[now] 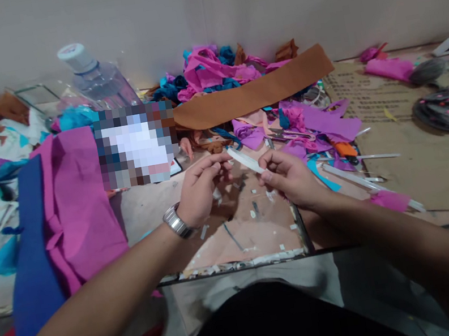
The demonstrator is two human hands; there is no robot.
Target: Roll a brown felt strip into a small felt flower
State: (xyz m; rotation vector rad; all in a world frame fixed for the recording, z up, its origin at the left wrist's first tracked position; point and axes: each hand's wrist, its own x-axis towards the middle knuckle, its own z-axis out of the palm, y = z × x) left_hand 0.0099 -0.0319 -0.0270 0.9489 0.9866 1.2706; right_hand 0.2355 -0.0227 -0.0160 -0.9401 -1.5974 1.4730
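Note:
A narrow white strip (244, 159), slightly curved, is held aslant above the table's middle. My right hand (290, 177) pinches its lower right end between thumb and fingers. At the upper left end, the fingertips of my left hand (200, 189) meet the strip, with the thumb pressed near the index finger and the other fingers curled. A metal watch (177, 222) circles my left wrist. Small white scraps (282, 247) lie scattered on the work surface (256, 231) below my hands.
Behind my hands lie a brown paper strip (255, 91), crumpled pink paper (208, 67), scissors (291, 132) and an orange-handled tool (344, 149). Pink (81, 197) and blue sheets (33, 246) hang over the front edge at left. A clear bottle (105, 84) leans behind a blurred patch; cardboard (369, 109) lies right.

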